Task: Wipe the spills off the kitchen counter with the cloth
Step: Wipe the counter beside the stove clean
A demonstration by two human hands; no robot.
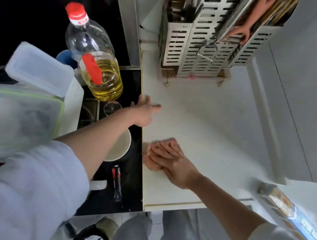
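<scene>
cloth (151, 162) mostly hidden under right hand (171, 163), pinkish edge showing, lying on white counter (201, 123) near its left edge. right fingers straight and together, pressing flat on it. left hand (145, 112) blurred, fingers spread, holding nothing. spills too faint to make out. oil bottle (94, 56) about a third full of yellow oil. slotted metal rack (203, 37) holds utensils, top cut off. lidded plastic boxes (20, 107) blurred, contents unclear.

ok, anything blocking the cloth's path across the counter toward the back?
Nothing close by. The right hand presses the pink cloth flat on the white counter, which is bare up to the metal utensil rack at the back. The left hand rests at the counter's left edge.
</scene>
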